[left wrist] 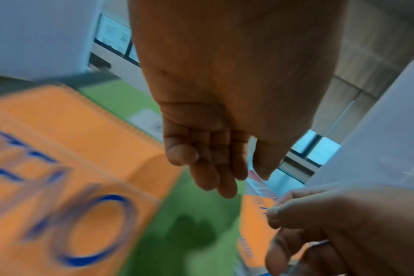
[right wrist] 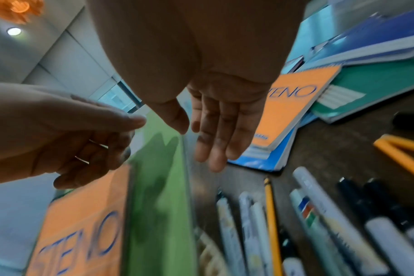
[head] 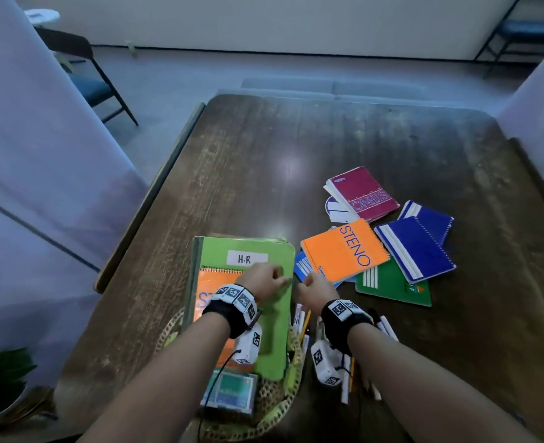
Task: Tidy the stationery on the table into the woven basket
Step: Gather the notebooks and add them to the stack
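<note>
A woven basket (head: 280, 407) sits at the table's near edge. A large green book labelled H.R (head: 273, 330) lies across it, and an orange STENO pad (head: 213, 286) lies on the book. My left hand (head: 273, 276) hovers over the green book (left wrist: 201, 242) with loosely curled fingers (left wrist: 215, 177), holding nothing. My right hand (head: 309, 282) is just right of the book's edge, fingers (right wrist: 215, 145) straight and empty, near a second orange STENO pad (head: 344, 251). Pens and pencils (right wrist: 319, 224) lie under my right wrist.
Right of the hands lie a maroon STENO pad (head: 364, 193), blue notebooks (head: 414, 247) and a dark green notebook (head: 395, 286), overlapping. A clear case (head: 232, 391) sits in the basket's near part. A chair (head: 85, 75) stands beyond the table's left edge.
</note>
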The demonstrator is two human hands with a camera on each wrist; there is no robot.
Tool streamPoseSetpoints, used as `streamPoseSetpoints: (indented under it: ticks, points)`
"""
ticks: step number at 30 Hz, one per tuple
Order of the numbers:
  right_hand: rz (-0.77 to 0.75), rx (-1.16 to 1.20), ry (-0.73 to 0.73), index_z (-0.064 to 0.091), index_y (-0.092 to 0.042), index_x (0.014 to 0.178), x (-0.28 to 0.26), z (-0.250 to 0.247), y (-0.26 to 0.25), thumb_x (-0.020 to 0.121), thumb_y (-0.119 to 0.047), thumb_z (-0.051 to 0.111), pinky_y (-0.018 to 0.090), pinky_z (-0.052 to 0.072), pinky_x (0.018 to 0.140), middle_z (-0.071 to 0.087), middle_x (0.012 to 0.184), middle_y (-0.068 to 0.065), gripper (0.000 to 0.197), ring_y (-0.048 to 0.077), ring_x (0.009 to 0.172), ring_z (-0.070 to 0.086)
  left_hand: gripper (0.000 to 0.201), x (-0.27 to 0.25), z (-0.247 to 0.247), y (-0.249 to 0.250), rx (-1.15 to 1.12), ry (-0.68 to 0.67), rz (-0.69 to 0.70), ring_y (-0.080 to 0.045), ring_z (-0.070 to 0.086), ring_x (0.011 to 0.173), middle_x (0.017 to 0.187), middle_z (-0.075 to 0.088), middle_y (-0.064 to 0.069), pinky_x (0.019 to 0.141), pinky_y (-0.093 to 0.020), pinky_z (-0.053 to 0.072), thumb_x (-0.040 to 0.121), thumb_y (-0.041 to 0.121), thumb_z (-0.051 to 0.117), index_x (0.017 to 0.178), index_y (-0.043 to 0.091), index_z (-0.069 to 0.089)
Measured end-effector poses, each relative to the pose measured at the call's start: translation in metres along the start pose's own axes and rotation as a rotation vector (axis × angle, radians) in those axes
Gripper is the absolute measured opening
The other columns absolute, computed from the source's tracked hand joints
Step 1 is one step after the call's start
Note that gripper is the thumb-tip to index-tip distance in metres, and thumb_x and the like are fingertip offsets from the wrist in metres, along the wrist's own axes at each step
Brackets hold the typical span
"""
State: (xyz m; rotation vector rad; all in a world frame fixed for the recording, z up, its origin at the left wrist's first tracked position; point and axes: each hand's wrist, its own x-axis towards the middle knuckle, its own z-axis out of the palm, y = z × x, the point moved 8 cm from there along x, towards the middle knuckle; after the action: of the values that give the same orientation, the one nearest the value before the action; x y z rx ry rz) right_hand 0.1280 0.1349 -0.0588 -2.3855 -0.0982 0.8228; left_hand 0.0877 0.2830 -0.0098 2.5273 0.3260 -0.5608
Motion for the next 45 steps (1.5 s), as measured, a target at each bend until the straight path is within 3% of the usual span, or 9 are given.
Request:
streamPoseSetpoints:
  ticks: [5, 12, 15, 24, 27, 32, 35, 39, 45]
  points:
    - [0.097, 0.050, -0.028, 0.052, -0.020, 0.081, 0.026, -0.059, 0.039, 0.089, -0.029, 0.056, 0.043, 0.058, 0.079, 0.072, 0.091, 0.012, 0.013, 0.033, 0.087, 0.069, 0.031, 0.050, 0.008, 0.070, -0.065, 0.051, 0.122, -0.022, 0.055, 0.073, 0.072, 0.057, 0.000, 0.063, -0.033, 0.037, 0.096, 0.042, 0.057, 0.076, 0.019, 0.052]
    - [0.217, 0.081, -0.100, 0.059, -0.008, 0.098, 0.055, -0.097, 0.087, 0.091, -0.025, 0.057, 0.036, 0.047, 0.065, 0.067, 0.084, 0.015, 0.019, 0.026, 0.071, 0.061, 0.024, 0.120, 0.030, 0.122, 0.058, -0.014, 0.121, -0.024, 0.062, 0.087, 0.096, 0.069, -0.005, 0.071, -0.033, 0.045, 0.097, 0.043, 0.053, 0.096, 0.019, 0.058]
    - [0.258, 0.030, -0.063, 0.053, -0.012, 0.099, 0.071, -0.110, 0.098, 0.091, -0.026, 0.059, 0.037, 0.050, 0.070, 0.059, 0.086, 0.011, 0.017, 0.030, 0.081, 0.061, 0.028, 0.144, 0.032, 0.131, 0.077, 0.026, 0.110, -0.024, 0.062, 0.097, 0.110, 0.066, -0.006, 0.074, -0.031, 0.040, 0.095, 0.041, 0.056, 0.107, 0.016, 0.062]
    - [0.329, 0.140, 0.051, 0.036, -0.004, 0.139, 0.130, -0.156, 0.123, 0.088, -0.030, 0.067, 0.034, 0.045, 0.071, 0.061, 0.121, 0.016, 0.065, 0.030, 0.103, 0.061, 0.067, 0.211, 0.040, 0.125, 0.205, 0.175, -0.020, -0.031, 0.038, 0.135, 0.145, 0.039, -0.013, 0.106, -0.045, 0.038, 0.086, 0.050, 0.068, 0.136, 0.013, 0.043]
    - [0.294, 0.158, -0.002, 0.045, -0.010, 0.130, 0.141, -0.160, 0.124, 0.090, -0.027, 0.064, 0.029, 0.038, 0.056, 0.064, 0.115, 0.011, 0.047, 0.021, 0.087, 0.058, 0.079, 0.228, 0.049, 0.121, 0.240, 0.127, -0.048, -0.031, 0.039, 0.136, 0.147, 0.040, -0.012, 0.111, -0.047, 0.034, 0.084, 0.053, 0.069, 0.143, 0.014, 0.034]
    - [0.249, 0.123, -0.042, 0.050, -0.016, 0.088, 0.154, -0.152, 0.128, 0.088, -0.021, 0.060, 0.024, 0.034, 0.049, 0.052, 0.076, 0.002, 0.011, 0.013, 0.056, 0.043, 0.074, 0.237, 0.064, 0.117, 0.291, 0.066, -0.104, -0.031, 0.045, 0.127, 0.137, 0.042, -0.012, 0.105, -0.047, 0.038, 0.082, 0.048, 0.073, 0.138, 0.014, 0.037]
    - [0.238, 0.120, -0.052, 0.059, -0.010, 0.106, 0.156, -0.150, 0.130, 0.090, -0.026, 0.061, 0.025, 0.044, 0.059, 0.063, 0.100, 0.009, 0.022, 0.016, 0.072, 0.055, 0.077, 0.236, 0.069, 0.115, 0.271, 0.045, -0.146, -0.032, 0.045, 0.126, 0.136, 0.039, -0.013, 0.103, -0.048, 0.041, 0.079, 0.045, 0.078, 0.136, 0.015, 0.036]
    - [0.208, 0.074, -0.055, 0.043, -0.007, 0.146, 0.150, -0.153, 0.129, 0.095, -0.030, 0.059, 0.031, 0.046, 0.086, 0.048, 0.141, 0.012, 0.058, 0.025, 0.116, 0.057, 0.082, 0.234, 0.062, 0.102, 0.235, 0.004, -0.250, -0.034, 0.049, 0.124, 0.133, 0.044, -0.016, 0.101, -0.050, 0.041, 0.073, 0.048, 0.082, 0.133, 0.016, 0.037]
    - [0.222, 0.071, 0.024, 0.047, -0.009, 0.136, 0.139, -0.155, 0.129, 0.093, -0.028, 0.056, 0.041, 0.051, 0.091, 0.048, 0.136, 0.016, 0.048, 0.030, 0.109, 0.059, 0.034, 0.214, 0.049, 0.082, 0.064, 0.088, -0.307, -0.035, 0.056, 0.117, 0.126, 0.059, -0.015, 0.095, -0.045, 0.043, 0.089, 0.022, 0.062, 0.117, 0.011, 0.046]
